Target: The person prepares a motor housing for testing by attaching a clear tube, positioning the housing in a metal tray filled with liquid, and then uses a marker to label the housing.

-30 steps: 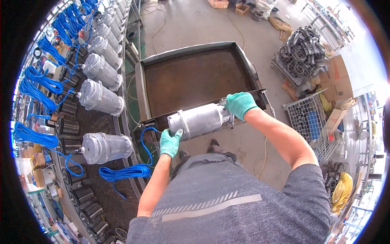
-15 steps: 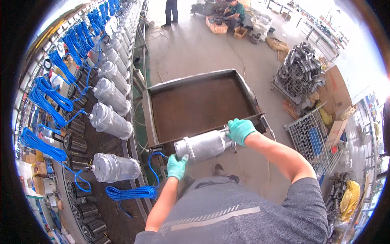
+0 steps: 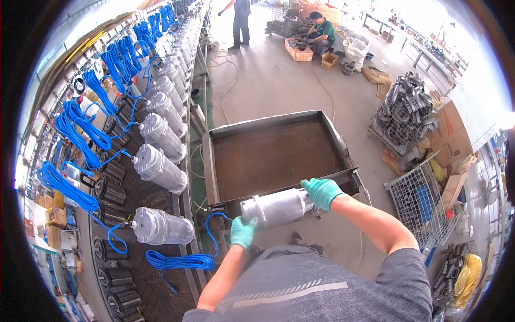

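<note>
Gripping a silver pump cylinder (image 3: 277, 207) at lower centre, both gloved hands had fingers closed on it: left hand (image 3: 243, 232) at the cabled end, right hand (image 3: 322, 192) at the other. It sat level over the near rim of the rusty metal tray (image 3: 214, 177); its blue cable (image 3: 179, 261) trailed lower left toward the pump row (image 3: 159, 170).

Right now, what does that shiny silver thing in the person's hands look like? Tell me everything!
The silver cylinder looks like bare ribbed metal, with a stepped narrower end on the left. It lies nearly level, just above the near rim of the rusty tray. The left hand in a green glove cups its left end from below; the right hand grips its right end. A blue cable loops beside its left end.
</note>
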`<state>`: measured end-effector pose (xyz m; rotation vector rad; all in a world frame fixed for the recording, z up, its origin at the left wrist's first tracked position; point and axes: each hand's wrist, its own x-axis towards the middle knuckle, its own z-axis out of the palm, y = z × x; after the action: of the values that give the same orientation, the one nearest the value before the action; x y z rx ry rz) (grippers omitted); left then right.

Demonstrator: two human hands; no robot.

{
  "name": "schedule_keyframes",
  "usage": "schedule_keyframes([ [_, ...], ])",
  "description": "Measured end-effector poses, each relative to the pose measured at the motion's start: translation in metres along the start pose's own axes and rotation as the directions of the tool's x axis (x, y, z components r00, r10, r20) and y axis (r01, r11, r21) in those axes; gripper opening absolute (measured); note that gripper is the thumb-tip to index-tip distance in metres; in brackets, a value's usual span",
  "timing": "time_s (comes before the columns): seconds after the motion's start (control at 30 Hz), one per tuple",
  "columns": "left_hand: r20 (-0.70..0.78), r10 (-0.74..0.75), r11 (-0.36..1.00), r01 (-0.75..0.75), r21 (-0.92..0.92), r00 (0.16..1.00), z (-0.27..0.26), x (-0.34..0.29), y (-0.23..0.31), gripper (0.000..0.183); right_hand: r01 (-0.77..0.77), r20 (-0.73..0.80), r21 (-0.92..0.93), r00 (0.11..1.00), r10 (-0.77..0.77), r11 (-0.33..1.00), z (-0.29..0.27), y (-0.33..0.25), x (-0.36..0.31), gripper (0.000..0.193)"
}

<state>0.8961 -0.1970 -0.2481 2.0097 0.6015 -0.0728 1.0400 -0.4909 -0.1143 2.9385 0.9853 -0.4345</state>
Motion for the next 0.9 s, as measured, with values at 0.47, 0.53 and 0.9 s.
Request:
schedule_keyframes([
  [0.47,-0.009,0.013,1.0,-0.013,0.026,1.0,0.003,0.001,-0.001,0.05,-0.14,0.139,-0.052,0.98,0.146,0.989,0.012,0.007,0.016,0.028],
  [0.53,-0.016,0.005,1.0,-0.005,0.019,1.0,0.0,-0.002,0.004,0.049,-0.144,0.194,-0.073,0.969,0.156,0.987,-0.004,-0.001,0.011,0.031],
  [0.9,-0.021,0.003,0.999,-0.002,0.04,1.0,0.003,0.002,-0.006,0.05,0.33,0.134,-0.379,0.944,-0.302,0.864,-0.015,0.015,0.004,0.017],
])
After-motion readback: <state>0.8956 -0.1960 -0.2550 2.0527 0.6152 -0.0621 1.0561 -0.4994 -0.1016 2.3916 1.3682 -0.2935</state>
